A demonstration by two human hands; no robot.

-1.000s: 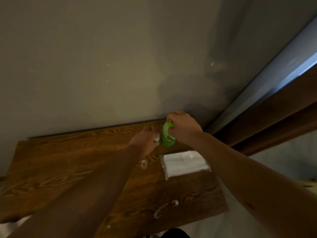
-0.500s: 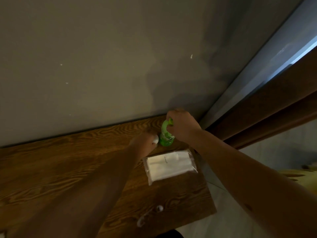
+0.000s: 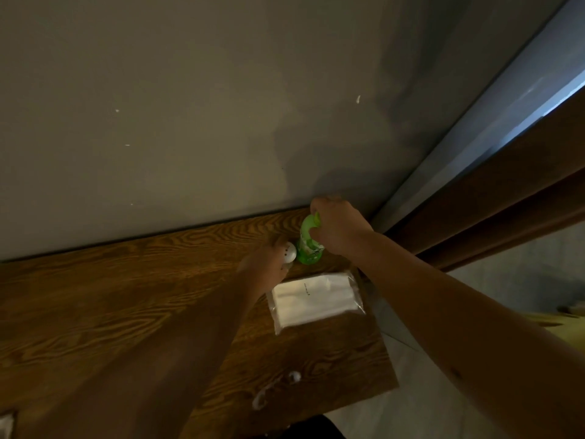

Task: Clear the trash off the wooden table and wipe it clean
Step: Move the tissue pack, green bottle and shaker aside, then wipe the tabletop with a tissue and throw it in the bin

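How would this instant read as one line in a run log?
stage: clearing trash | right hand: gripping green bottle top | left hand: holding small white object | wipes pack: flat on wooden table, untouched

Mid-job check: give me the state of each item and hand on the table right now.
green bottle: upright, gripped at top
right hand: closed on green bottle
left hand: holding small white object
packet of wipes: flat, untouched
white scraps: lying near front edge
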